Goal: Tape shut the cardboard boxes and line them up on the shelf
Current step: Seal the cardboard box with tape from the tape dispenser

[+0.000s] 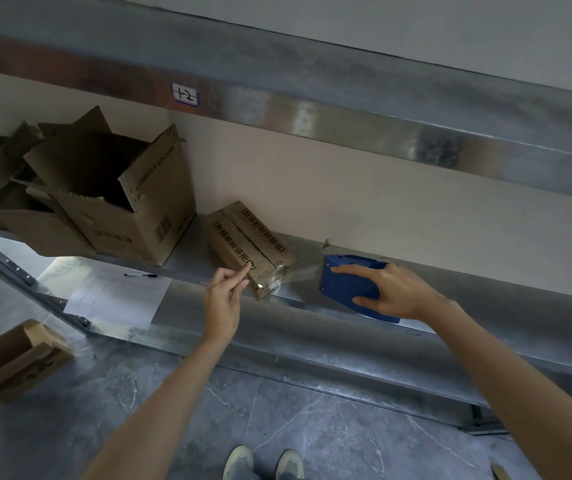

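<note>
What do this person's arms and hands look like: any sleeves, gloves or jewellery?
The left hand and right hand wear no gloves, and no ring, watch or bracelet shows. The arms behind them are bare right to the picture's edge, so no sleeve is in view. At the bottom, the feet wear light-coloured shoes.

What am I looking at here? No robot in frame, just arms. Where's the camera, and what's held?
No machine: a person's two bare hands, filmed by one wide-angle camera on their head, looking down. The right hand grips a blue tape dispenser; clear tape stretches from it to a small closed cardboard box on the metal shelf. The left hand has curled fingers at that box's near edge; a pinch can't be confirmed. Left of it stands a larger open box. A third box, open, sits on the floor.
</note>
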Motion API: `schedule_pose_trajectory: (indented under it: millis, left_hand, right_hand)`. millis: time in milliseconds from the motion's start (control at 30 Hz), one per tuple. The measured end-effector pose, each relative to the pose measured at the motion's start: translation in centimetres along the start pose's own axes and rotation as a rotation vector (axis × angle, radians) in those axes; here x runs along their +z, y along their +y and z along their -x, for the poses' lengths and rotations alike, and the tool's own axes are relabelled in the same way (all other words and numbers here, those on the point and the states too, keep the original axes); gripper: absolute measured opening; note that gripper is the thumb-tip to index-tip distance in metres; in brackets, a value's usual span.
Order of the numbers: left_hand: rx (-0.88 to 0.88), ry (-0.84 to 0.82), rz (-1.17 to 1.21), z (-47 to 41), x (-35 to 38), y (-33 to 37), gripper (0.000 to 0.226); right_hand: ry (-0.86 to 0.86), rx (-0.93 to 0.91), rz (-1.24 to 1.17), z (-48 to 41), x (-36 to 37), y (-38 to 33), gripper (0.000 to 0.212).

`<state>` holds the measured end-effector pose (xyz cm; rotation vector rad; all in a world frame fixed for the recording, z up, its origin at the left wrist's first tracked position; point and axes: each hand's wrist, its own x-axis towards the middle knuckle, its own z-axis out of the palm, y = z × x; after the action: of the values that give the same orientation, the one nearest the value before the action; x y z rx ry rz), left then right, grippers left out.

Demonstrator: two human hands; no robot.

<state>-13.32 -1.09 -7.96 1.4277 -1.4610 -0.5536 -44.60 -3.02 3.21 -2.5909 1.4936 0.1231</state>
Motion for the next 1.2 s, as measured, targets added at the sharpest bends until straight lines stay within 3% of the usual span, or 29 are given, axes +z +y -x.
schedule_pose_trajectory:
  millis: [400,533,833,1200]
  left_hand:
    - [0.146,0.005,-0.126,-1.1,0.2,-1.6,0.021]
    - [0.098,0.034,-0.112,-1.4,1.0,-1.3,0.011]
    - [0.047,0.154,-0.055,-1.0,3.2,-1.2,0.015]
    - [0.082,0.026,-0.141,-1.0,2.3,-1.4,0.033]
  right_hand:
    - [0.015,0.027,0.016,-0.5,0.2,-0.3,0.066]
    - [0.016,0.036,0.008,-0.7,-0.1,-0.3,0.066]
    - [0.021,0.041,-0.029,-0.9,0.1,-0.4,0.067]
    - [-0.002,0.048,-0.047,-1.1,0.3,-0.6,0.066]
